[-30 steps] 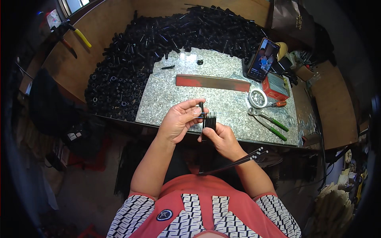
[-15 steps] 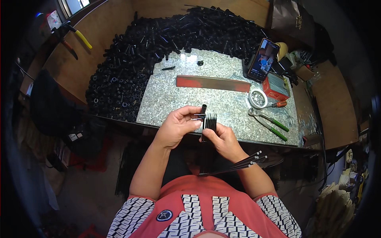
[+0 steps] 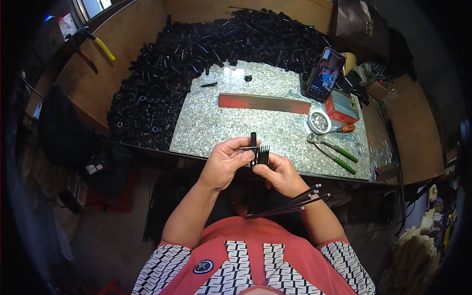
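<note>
My left hand (image 3: 225, 162) and my right hand (image 3: 280, 173) meet over the near edge of the grey speckled table (image 3: 216, 123). Between their fingers they hold a small black tube (image 3: 253, 143) standing upright and a short bundle of thin black rods (image 3: 263, 155) beside it. The left thumb and forefinger pinch the tube; the right fingers grip the rods. A longer bunch of thin black rods (image 3: 290, 204) with pale tips fans out below my right wrist, over my lap.
A large heap of black tubes (image 3: 182, 64) wraps the table's far and left sides. On the table lie a red flat bar (image 3: 263, 103), a round tin (image 3: 318, 122), green-handled pliers (image 3: 334, 150), a red box (image 3: 341, 107) and a propped phone (image 3: 325, 73).
Both hands stayed at the table edge. The left fingers shifted on the tube, and the long rod bunch under the right wrist swung slightly.
</note>
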Demonstrator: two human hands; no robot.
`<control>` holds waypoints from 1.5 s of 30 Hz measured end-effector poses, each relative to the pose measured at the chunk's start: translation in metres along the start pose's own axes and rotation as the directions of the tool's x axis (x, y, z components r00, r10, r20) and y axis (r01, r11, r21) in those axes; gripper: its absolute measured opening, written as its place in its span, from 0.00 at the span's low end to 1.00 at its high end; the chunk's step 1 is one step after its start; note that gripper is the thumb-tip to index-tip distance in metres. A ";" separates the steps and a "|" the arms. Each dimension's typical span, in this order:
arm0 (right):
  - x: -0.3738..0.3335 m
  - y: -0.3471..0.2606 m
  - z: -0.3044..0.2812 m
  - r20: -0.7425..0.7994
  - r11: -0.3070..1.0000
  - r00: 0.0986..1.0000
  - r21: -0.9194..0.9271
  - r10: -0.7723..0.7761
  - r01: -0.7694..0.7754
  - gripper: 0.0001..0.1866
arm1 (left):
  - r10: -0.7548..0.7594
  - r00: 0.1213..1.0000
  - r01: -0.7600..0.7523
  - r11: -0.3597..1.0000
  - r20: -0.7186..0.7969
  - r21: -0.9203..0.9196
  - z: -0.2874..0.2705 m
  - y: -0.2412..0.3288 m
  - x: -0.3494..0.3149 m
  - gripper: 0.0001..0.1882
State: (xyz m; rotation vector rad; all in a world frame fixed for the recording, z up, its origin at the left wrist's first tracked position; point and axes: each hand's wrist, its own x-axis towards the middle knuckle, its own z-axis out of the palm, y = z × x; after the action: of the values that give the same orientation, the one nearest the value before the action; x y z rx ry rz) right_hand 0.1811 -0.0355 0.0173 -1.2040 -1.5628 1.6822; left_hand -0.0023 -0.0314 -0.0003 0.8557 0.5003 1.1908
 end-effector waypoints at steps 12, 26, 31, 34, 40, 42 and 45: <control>-0.003 0.003 -0.012 0.126 0.987 0.992 0.160 -0.017 -0.004 0.11 | -0.043 0.999 0.038 0.968 -0.013 -0.249 0.017 -0.012 -0.010 0.16; 0.002 0.016 -0.009 0.106 0.989 0.994 0.145 -0.004 -0.011 0.10 | 0.020 0.989 -0.043 0.986 -0.144 -0.162 0.038 -0.020 -0.014 0.16; 0.004 0.012 -0.008 0.116 0.982 0.993 0.191 -0.029 0.006 0.14 | 0.042 0.984 -0.061 0.992 -0.170 -0.109 0.037 -0.024 -0.014 0.19; 0.007 0.014 -0.009 0.147 0.976 0.988 0.215 -0.041 0.009 0.14 | -0.003 0.979 -0.024 0.992 -0.204 -0.127 0.040 -0.021 -0.013 0.20; 0.010 0.015 -0.008 0.165 0.973 0.985 0.232 -0.043 0.004 0.15 | 0.083 0.972 -0.086 0.996 -0.219 -0.006 0.043 -0.027 -0.013 0.21; 0.010 0.020 -0.007 0.141 0.979 0.989 0.202 -0.041 0.012 0.13 | 0.078 0.963 -0.075 0.997 -0.259 0.020 0.045 -0.031 -0.014 0.22; 0.005 0.013 -0.003 0.094 0.978 0.994 0.204 -0.065 0.044 0.13 | 0.071 0.967 -0.064 0.997 -0.246 0.039 0.050 -0.028 -0.013 0.21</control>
State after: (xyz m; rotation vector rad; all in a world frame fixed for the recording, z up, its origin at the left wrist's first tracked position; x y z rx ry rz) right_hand 0.1834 -0.0318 0.0039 -0.9790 -1.4279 1.8399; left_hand 0.0471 -0.0624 0.0056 0.7587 0.6985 1.3644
